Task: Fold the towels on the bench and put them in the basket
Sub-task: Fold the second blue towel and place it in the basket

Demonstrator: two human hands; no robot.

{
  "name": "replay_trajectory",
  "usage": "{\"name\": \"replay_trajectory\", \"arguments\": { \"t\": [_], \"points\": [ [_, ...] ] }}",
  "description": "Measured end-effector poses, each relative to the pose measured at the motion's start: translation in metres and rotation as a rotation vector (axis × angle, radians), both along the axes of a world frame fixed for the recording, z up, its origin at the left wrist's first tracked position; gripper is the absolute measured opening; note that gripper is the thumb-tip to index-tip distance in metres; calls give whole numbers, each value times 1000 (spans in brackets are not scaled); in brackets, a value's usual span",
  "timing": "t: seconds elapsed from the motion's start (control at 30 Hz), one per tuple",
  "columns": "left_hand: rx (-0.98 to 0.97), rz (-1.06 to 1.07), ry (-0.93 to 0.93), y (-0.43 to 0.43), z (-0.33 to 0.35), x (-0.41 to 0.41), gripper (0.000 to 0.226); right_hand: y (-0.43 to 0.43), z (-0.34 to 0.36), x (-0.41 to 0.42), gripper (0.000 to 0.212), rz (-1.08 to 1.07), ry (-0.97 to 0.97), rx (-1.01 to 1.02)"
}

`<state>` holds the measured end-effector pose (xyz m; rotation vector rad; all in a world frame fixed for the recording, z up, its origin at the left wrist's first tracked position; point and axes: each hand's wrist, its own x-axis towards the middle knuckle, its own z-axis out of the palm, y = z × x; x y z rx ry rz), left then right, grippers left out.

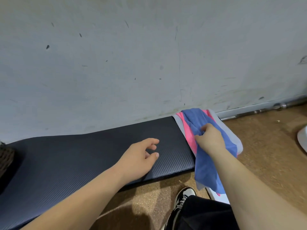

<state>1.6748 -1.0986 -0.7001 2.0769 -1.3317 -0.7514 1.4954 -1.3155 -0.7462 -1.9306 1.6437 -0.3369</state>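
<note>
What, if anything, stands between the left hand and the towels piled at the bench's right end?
Nothing visible does. Only bare dark bench padding lies between the left hand and the towels; the right hand grips the blue towel lying on top.

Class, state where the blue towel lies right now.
In the head view the blue towel drapes over the right end of the bench, atop a pink towel, gripped by the right hand.
</note>
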Motion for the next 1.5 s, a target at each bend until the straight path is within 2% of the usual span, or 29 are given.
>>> {"name": "replay_trajectory", "arguments": {
  "t": [0.1,0.2,0.3,0.5,0.63,0.7,0.8,0.9,0.93,1.03,1.1,1.2,1.3,1.37,1.5],
  "points": [
    [13,1,-18,5,2,3,43,-2,1,1,33,-16,22,46],
    [9,0,-25,9,5,6,43,5,19,9,30,-3,7,25],
    [11,-10,-37,10,11,9,43,15,46,18,36,124,-17,-83],
    [-62,-5,-73,-9,41,19,49,48,90,25,14,237,-480,-118],
    [-259,23,-105,-29,56,21,55,80,119,28,9,432,-631,-166],
    [-326,9,-67,-37,60,22,50,90,124,33,12,507,-739,-73],
    [-322,-44,-78,-40,61,23,23,99,127,40,10,575,-890,129],
    [-324,8,-166,-31,57,29,20,103,133,46,13,514,-1031,264],
    [-327,25,-197,-26,57,33,21,102,134,47,14,468,-1046,234],
    [-301,66,-194,-7,67,49,16,100,131,51,10,409,-825,-168],
    [-262,61,-138,8,78,59,20,102,129,57,7,407,-724,-330],
    [-175,16,-192,30,97,73,23,110,129,70,6,444,-663,-395],
    [-124,-9,-236,54,115,91,21,118,131,83,19,498,-602,-386],
    [-62,-22,-321,74,124,104,19,125,131,93,7,562,-594,-447],
    [77,29,-446,123,129,129,27,144,135,105,11,557,-645,-481]
  ]
}}
